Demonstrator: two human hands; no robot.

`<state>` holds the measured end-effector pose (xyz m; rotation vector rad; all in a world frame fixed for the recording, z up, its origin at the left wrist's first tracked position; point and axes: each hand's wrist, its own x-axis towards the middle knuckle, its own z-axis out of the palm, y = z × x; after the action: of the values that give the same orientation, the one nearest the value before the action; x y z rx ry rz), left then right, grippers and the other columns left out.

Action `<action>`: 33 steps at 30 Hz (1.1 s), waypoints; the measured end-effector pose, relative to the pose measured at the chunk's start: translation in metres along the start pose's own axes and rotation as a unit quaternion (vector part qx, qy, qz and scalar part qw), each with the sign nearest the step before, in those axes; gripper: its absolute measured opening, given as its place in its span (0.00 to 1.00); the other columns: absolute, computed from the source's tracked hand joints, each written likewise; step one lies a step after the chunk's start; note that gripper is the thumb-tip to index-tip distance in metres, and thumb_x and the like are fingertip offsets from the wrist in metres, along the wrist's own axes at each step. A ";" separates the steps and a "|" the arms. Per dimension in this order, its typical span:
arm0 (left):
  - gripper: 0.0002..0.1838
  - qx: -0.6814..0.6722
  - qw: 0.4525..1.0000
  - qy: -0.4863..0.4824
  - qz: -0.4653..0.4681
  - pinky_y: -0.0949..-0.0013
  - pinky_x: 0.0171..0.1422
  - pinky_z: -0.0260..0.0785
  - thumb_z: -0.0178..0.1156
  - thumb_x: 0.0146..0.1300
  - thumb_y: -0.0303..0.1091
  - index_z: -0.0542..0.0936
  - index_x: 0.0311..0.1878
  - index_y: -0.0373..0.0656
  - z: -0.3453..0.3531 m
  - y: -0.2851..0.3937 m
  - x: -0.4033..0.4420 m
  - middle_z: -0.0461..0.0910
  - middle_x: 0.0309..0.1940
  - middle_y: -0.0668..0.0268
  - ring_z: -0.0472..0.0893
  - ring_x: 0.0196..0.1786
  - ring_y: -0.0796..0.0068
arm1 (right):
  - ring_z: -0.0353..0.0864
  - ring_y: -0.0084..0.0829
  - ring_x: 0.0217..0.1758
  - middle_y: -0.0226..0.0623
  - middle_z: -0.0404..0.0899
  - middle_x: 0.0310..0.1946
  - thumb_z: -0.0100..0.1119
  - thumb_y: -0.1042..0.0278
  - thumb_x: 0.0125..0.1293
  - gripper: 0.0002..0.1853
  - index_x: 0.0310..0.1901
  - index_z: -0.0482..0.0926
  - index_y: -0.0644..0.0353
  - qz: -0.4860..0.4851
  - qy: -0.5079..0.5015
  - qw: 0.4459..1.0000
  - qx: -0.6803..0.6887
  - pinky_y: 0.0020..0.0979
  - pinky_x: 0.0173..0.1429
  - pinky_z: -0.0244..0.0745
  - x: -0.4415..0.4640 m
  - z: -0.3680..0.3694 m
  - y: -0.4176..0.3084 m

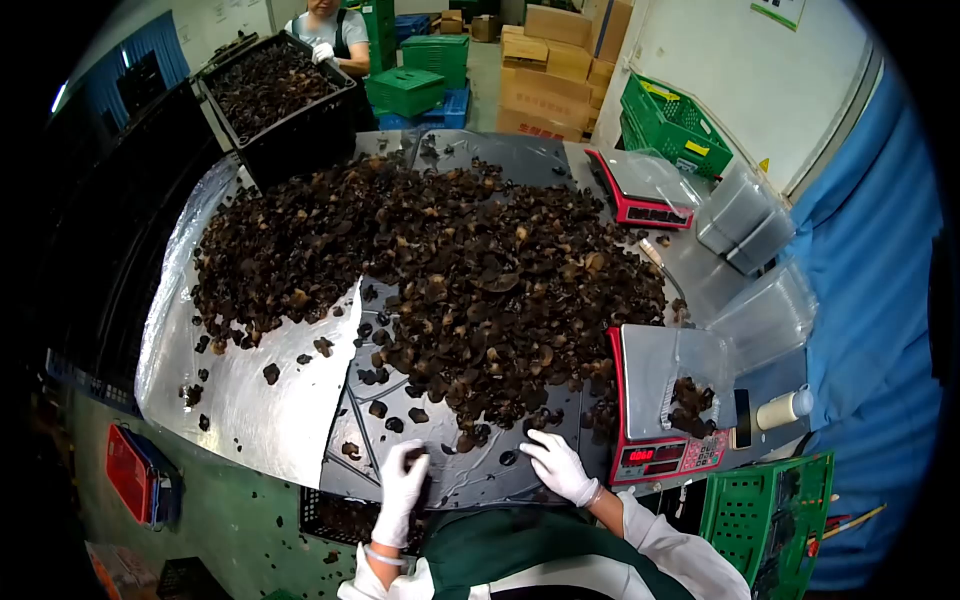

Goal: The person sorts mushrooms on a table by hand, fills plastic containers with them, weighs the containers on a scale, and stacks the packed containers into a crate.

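Note:
A large heap of dark brown wood ear mushrooms [500, 290] covers the middle of the table. My left hand [402, 490], in a white glove, is at the table's front edge with its fingers curled round a small dark wood ear piece [412, 458]. My right hand [560, 470], also gloved, is just in front of the heap's near edge. Its fingers are apart and nothing shows in them. To its right, a red scale [640, 390] with a lit display carries a clear plastic tub, lying on its side, with some wood ear mushrooms [692, 405] inside.
A second scale [650, 185] stands at the back right, near stacked clear tubs [745, 215]. At the far left, another person [340, 40] is at a black crate [285, 100] full of mushrooms, tilted onto the table. Green crates [770, 520] stand lower right; a white roll [785, 408] lies beside the scale.

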<state>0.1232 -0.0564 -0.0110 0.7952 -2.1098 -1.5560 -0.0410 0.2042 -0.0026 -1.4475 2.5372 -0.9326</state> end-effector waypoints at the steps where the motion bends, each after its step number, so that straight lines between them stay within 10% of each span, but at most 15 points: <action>1: 0.10 -0.043 0.992 0.023 -0.116 0.71 0.48 0.72 0.63 0.59 0.26 0.79 0.45 0.39 -0.012 0.000 -0.006 0.82 0.40 0.63 0.80 0.42 0.75 | 0.73 0.45 0.58 0.42 0.73 0.57 0.59 0.74 0.59 0.17 0.52 0.79 0.54 0.025 0.009 0.999 0.030 0.39 0.61 0.72 0.002 -0.006 -0.003; 5: 0.09 -0.013 0.981 0.187 -0.052 0.73 0.45 0.71 0.61 0.61 0.25 0.77 0.44 0.37 -0.064 -0.005 -0.032 0.80 0.36 0.67 0.77 0.37 0.79 | 0.76 0.45 0.54 0.42 0.75 0.52 0.62 0.69 0.60 0.19 0.54 0.77 0.58 0.051 0.021 0.996 0.076 0.39 0.58 0.73 0.017 -0.021 -0.005; 11: 0.16 0.386 0.883 0.263 -0.047 0.58 0.60 0.67 0.62 0.55 0.23 0.76 0.49 0.37 -0.143 -0.056 -0.077 0.76 0.51 0.54 0.74 0.55 0.53 | 0.80 0.38 0.42 0.36 0.78 0.39 0.63 0.63 0.63 0.15 0.49 0.79 0.60 0.109 -0.023 0.985 0.128 0.33 0.50 0.75 0.025 -0.033 -0.012; 14: 0.16 0.383 0.879 0.283 0.010 0.57 0.63 0.66 0.61 0.58 0.24 0.77 0.51 0.37 -0.129 -0.031 -0.059 0.76 0.53 0.53 0.74 0.57 0.52 | 0.73 0.15 0.36 0.26 0.78 0.37 0.46 0.57 0.75 0.16 0.54 0.78 0.56 0.309 -0.041 0.800 0.513 0.20 0.38 0.67 0.037 -0.037 -0.008; 17: 0.15 0.308 0.922 0.221 0.074 0.58 0.62 0.66 0.63 0.58 0.27 0.78 0.49 0.38 -0.087 0.001 -0.028 0.77 0.51 0.54 0.75 0.56 0.54 | 0.73 0.16 0.32 0.27 0.79 0.38 0.40 0.49 0.77 0.24 0.60 0.73 0.59 0.349 -0.009 0.617 0.705 0.19 0.34 0.67 0.045 -0.031 0.008; 19: 0.13 0.293 0.933 0.160 0.131 0.58 0.61 0.67 0.63 0.57 0.27 0.79 0.46 0.40 -0.051 0.014 -0.009 0.78 0.50 0.55 0.75 0.55 0.56 | 0.76 0.18 0.35 0.27 0.80 0.39 0.43 0.52 0.77 0.21 0.56 0.76 0.59 0.318 0.043 0.668 0.672 0.22 0.39 0.70 0.052 -0.032 0.008; 23: 0.12 0.265 0.948 0.026 0.175 0.59 0.54 0.70 0.64 0.55 0.31 0.80 0.43 0.41 0.007 0.013 0.028 0.79 0.46 0.58 0.76 0.51 0.56 | 0.75 0.40 0.58 0.41 0.78 0.51 0.60 0.59 0.64 0.20 0.57 0.77 0.55 0.132 0.032 0.985 0.110 0.38 0.60 0.71 0.075 -0.019 0.012; 26: 0.15 0.260 0.935 -0.033 0.238 0.58 0.53 0.70 0.65 0.54 0.34 0.80 0.45 0.43 0.050 0.025 0.040 0.78 0.46 0.58 0.76 0.50 0.56 | 0.63 0.48 0.67 0.41 0.69 0.62 0.64 0.57 0.58 0.30 0.63 0.71 0.51 0.057 -0.020 0.990 -0.125 0.46 0.61 0.69 0.070 0.009 0.002; 33: 0.12 0.289 0.901 -0.173 0.272 0.61 0.47 0.69 0.63 0.56 0.35 0.79 0.44 0.46 0.057 0.012 0.001 0.76 0.44 0.63 0.76 0.45 0.61 | 0.69 0.44 0.63 0.36 0.75 0.51 0.65 0.55 0.58 0.19 0.50 0.79 0.52 -0.042 -0.058 0.994 -0.080 0.44 0.64 0.64 0.019 -0.008 -0.011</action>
<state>0.0849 -0.0133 -0.0167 0.0363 -2.7871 -0.8138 -0.0461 0.1886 0.0143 -1.6104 2.5341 -0.6469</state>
